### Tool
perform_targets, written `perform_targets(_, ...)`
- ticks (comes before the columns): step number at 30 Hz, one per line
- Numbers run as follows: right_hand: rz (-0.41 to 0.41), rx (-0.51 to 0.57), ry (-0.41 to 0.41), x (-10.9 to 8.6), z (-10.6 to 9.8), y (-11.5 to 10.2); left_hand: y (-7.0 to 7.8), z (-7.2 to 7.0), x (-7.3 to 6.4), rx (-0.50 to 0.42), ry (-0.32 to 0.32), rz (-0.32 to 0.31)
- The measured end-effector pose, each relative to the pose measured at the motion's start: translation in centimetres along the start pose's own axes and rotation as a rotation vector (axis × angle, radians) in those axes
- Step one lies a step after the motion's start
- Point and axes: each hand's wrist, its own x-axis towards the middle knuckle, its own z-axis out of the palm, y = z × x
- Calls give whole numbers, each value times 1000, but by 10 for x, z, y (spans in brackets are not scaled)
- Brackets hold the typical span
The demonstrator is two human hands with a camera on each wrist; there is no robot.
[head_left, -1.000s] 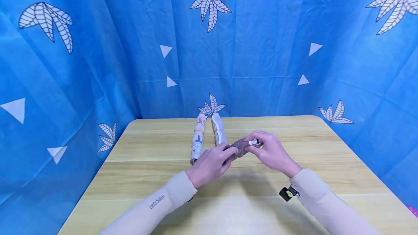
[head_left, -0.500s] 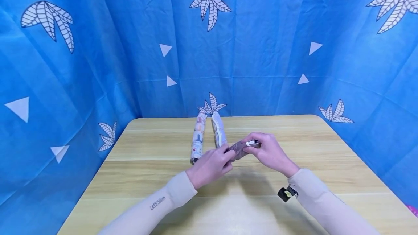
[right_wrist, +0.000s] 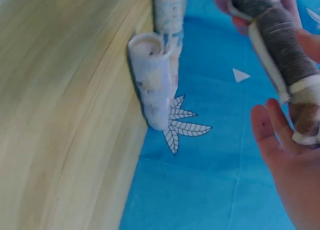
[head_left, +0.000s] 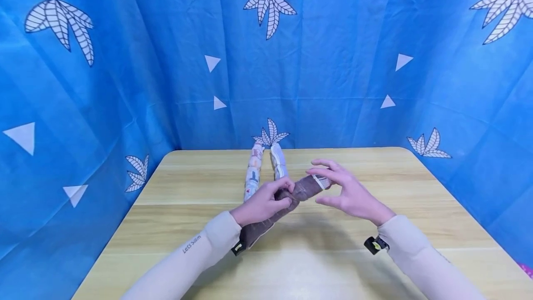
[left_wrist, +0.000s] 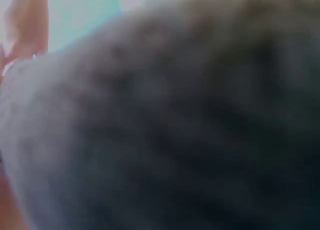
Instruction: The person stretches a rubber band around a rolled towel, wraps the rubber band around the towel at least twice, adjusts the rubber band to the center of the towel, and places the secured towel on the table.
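My left hand (head_left: 263,203) grips a long brown rolled-up cloth (head_left: 307,189) around its middle, thumb and fingers curled on it. The roll slants above the table, its lower end passing under my left wrist. A white band (head_left: 319,181) crosses its upper right end. Around that end, my right hand (head_left: 356,194) holds its fingers spread and thumb apart. In the right wrist view the brown cloth (right_wrist: 285,42) shows a pale edge, and my right hand (right_wrist: 287,175) lies beside its end; contact is unclear. Dark blurred cloth (left_wrist: 165,125) fills most of the left wrist view.
A patterned roll (head_left: 252,176) and a pale striped roll (head_left: 279,161) lie side by side at the back of the wooden table (head_left: 374,253). Blue curtains (head_left: 341,68) hang behind and along both sides. Small black cameras (head_left: 370,245) sit at my wrists.
My right hand has loosened from the brown roll's end and spread its fingers. My left fingers have shifted, and more of the roll now shows, including its lower end near my left wrist.
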Motion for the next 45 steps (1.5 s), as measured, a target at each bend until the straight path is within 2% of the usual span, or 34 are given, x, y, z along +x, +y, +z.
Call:
perform_targets(3,-77,-60,-24,0,1,-1,0,0,0,-99,-11,-22)
perform_targets(6,-86,-63,-8,1,2,0,2,3,-2,-96,0,-19)
perform_targets(8,-69,-60,23,2,3,0,4,6,-5,0,25,20)
perform_targets(13,-32,-62,63,1,3,2,8,16,-10,434,114,195)
perform_targets(15,-16,-53,67,1,3,2,9,18,-10,558,144,254)
perform_targets(19,36,-25,89,1,3,1,10,19,-9,669,166,329)
perform_targets(25,102,22,119,3,4,-1,16,14,-6,789,132,383)
perform_targets(30,126,33,115,5,5,-3,18,14,-5,815,101,361)
perform_targets(33,142,29,109,5,5,-2,16,16,-4,805,108,354)
perform_targets(40,269,121,57,2,-1,7,5,22,-10,821,159,414)
perform_targets(43,333,165,42,-2,-6,10,3,22,-13,788,172,398)
perform_targets(45,365,186,35,-3,-8,10,3,20,-14,710,170,358)
